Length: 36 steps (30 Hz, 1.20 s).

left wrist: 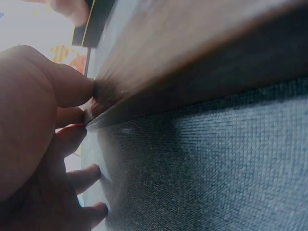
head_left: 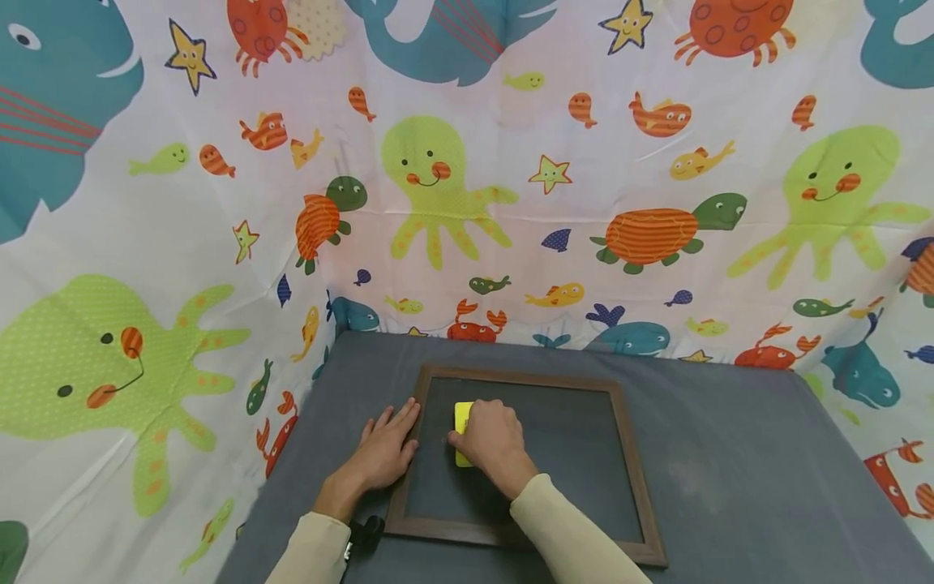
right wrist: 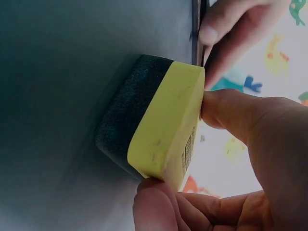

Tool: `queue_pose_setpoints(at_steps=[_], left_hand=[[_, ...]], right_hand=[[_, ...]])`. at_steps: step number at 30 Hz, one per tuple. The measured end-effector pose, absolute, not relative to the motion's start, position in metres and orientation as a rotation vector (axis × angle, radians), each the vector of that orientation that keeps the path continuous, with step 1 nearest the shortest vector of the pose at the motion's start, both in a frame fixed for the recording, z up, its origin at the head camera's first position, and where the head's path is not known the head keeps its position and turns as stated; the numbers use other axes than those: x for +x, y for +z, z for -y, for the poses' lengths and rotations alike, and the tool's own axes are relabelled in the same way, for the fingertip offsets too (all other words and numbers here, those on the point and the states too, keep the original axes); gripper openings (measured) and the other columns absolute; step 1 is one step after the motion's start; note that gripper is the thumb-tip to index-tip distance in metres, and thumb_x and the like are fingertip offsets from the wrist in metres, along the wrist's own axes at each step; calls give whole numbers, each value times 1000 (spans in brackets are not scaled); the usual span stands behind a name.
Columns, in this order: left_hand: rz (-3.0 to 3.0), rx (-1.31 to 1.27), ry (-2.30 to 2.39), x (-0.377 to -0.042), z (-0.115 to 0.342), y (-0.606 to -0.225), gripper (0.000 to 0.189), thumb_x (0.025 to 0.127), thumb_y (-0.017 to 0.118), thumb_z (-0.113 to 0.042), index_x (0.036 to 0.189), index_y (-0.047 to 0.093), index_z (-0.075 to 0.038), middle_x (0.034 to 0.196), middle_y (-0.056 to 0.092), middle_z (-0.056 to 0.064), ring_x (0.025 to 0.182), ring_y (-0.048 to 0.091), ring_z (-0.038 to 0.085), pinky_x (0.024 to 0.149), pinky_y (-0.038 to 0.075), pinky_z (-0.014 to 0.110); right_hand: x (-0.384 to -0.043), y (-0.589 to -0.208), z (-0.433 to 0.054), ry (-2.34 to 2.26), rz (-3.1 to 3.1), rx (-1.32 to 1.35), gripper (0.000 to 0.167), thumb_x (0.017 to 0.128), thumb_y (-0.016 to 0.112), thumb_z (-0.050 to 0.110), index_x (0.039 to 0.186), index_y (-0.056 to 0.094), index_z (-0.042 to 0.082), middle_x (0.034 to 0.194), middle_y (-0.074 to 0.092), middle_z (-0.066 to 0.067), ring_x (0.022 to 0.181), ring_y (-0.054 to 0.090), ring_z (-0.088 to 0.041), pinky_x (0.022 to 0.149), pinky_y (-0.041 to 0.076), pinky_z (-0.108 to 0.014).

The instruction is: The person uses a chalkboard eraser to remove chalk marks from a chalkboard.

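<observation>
A yellow board eraser (head_left: 461,415) with a dark felt layer stands over the left part of a framed blackboard (head_left: 569,446). My right hand (head_left: 496,438) grips it between thumb and fingers; in the right wrist view the felt side of the eraser (right wrist: 159,118) faces the board surface. My left hand (head_left: 383,450) lies at the board's left edge with fingers extended. In the left wrist view its thumb and fingertips touch the brown wooden frame (left wrist: 159,53), and the other fingers rest on the grey cloth.
Grey cloth (head_left: 730,470) covers the table around the board. Behind and at the left hangs a white curtain (head_left: 452,300) printed with sea animals. A black strap-like item (head_left: 366,534) sits at my left wrist, near the frame's lower left corner.
</observation>
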<state>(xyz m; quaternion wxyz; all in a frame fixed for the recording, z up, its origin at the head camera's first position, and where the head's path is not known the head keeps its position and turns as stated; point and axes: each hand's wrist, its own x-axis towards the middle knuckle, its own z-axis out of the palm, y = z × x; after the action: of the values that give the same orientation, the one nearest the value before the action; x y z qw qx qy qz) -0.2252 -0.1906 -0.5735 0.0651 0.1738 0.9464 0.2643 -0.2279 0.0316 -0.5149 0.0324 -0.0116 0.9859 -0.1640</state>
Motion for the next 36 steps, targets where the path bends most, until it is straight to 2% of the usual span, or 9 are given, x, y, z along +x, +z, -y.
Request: queue_pose_setpoints(at_steps=[10, 17, 22, 29, 36], left_hand=[[-2867, 605, 879, -230, 197, -591, 66, 114, 56, -27, 174, 34, -10, 182, 28, 9, 161, 26, 58, 120, 16, 87], [-2823, 528, 824, -223, 189, -566, 67, 112, 59, -17, 172, 34, -3, 181, 28, 15, 164, 24, 55, 126, 13, 82], [-2839, 543, 829, -219, 189, -563, 66, 112, 60, -15, 171, 34, 0, 180, 29, 18, 162, 25, 57, 124, 15, 84], [-2827, 494, 769, -221, 189, -564, 66, 114, 59, -20, 173, 31, -7, 183, 25, 11, 166, 23, 51, 128, 14, 80], [-2822, 496, 768, -220, 189, -565, 66, 114, 58, -20, 174, 31, -8, 183, 25, 10, 167, 22, 51, 128, 13, 80]], right_hand=[[-232, -514, -77, -509, -3009, 130, 60, 85, 90, 56, 105, 73, 1, 80, 64, -9, 69, 61, -26, 65, 60, -41], [-229, -514, -109, -497, -2996, 207, 64, 85, 89, 56, 109, 72, -1, 83, 65, -11, 71, 62, -28, 67, 61, -44], [-226, -515, -135, -475, -2998, 267, 67, 85, 88, 56, 111, 71, -4, 82, 64, -12, 71, 61, -28, 65, 58, -42], [-218, -513, -167, -466, -2996, 301, 69, 86, 87, 56, 110, 69, -7, 81, 63, -14, 70, 61, -29, 61, 57, -43], [-212, -513, -189, -453, -2971, 349, 70, 86, 87, 54, 113, 68, -8, 83, 63, -15, 71, 61, -31, 61, 57, -44]])
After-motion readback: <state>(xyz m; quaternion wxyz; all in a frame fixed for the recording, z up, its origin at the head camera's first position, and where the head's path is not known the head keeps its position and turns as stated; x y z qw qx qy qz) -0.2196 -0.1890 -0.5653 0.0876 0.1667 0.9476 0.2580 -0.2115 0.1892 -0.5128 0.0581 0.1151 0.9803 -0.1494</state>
